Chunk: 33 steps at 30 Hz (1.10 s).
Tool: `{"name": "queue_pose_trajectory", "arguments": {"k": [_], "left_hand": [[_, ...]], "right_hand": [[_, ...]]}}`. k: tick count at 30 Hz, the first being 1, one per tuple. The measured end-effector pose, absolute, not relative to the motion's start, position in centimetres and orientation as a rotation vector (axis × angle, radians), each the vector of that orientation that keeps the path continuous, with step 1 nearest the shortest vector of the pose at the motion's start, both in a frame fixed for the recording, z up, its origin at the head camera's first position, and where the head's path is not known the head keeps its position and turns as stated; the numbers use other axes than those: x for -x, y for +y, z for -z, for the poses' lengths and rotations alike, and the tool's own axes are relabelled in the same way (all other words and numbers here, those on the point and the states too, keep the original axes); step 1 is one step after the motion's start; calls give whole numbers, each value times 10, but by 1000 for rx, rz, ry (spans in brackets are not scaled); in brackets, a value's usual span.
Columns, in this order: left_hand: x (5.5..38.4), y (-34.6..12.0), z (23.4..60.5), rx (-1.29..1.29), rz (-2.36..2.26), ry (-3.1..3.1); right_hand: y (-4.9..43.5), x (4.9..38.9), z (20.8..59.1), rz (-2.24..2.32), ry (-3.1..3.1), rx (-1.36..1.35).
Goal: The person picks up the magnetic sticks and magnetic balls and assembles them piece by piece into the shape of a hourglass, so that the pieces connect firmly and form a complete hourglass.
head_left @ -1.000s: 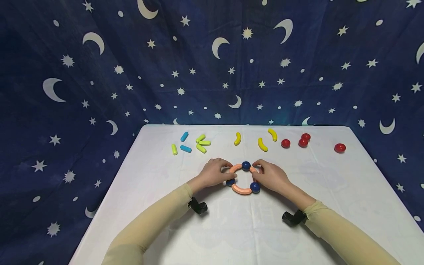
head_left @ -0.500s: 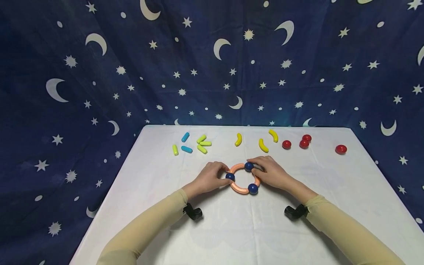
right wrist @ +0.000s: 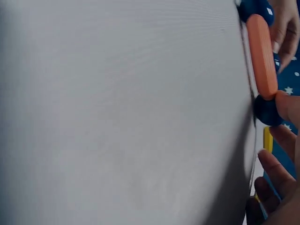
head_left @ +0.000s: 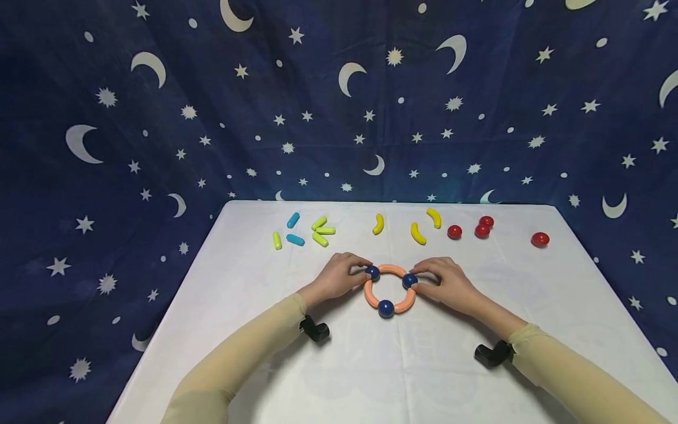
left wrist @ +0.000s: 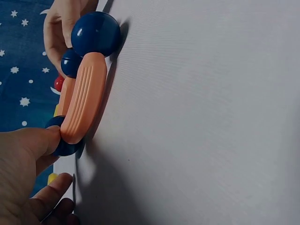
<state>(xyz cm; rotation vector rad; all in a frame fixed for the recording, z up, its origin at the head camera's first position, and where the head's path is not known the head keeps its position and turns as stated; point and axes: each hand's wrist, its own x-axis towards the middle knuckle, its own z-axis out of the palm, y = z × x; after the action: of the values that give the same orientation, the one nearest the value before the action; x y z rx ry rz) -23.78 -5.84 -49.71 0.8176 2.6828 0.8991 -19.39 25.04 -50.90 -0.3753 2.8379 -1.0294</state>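
Turning ring (head_left: 392, 269): three orange curved rods (head_left: 369, 294) joined with three dark blue balls; at the lower centre of the head view, over the white cloth (head_left: 360, 371); rotated clockwise, as seen there, since half a second ago.

Upper-left ball (head_left: 373, 272): formerly at the ring's left side, now higher.

Right-hand ball (head_left: 410, 281): formerly near the ring's top, now at its right side.

Bottom ball (head_left: 386, 308): formerly at the ring's lower right, now its lowest point in the frame.

Left hand (head_left: 338, 275): left of centre; thumb and finger pinching the upper-left ball, as the left wrist view confirms.

Right hand (head_left: 447, 285): right of centre, shifted rightward and slightly down; thumb and fingertip clamped on the right-hand ball, the other fingers spread clear of it in the right wrist view.

Loose pieces: green rods (head_left: 320, 239) and blue rods (head_left: 295, 239) upper left of the ring, yellow curved pieces (head_left: 418, 234) above it, red beads (head_left: 482, 231) to the upper right; arrangement unchanged, apart from a slight shift of the whole view.

Backdrop (head_left: 302, 82): dark blue, with pale moons and stars, filling the upper frame.
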Motion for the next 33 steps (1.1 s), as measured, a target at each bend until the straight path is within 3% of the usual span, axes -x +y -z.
{"name": "queue_pose_trajectory", "arguments": {"k": [15, 33], "left_hand": [[236, -66, 494, -785, -927, 2665], [232, -132, 475, -644, -1146, 2684]], "right_hand": [[255, 195, 517, 1052, 2811, 398], [260, 199, 518, 1195, 2679, 447]]}}
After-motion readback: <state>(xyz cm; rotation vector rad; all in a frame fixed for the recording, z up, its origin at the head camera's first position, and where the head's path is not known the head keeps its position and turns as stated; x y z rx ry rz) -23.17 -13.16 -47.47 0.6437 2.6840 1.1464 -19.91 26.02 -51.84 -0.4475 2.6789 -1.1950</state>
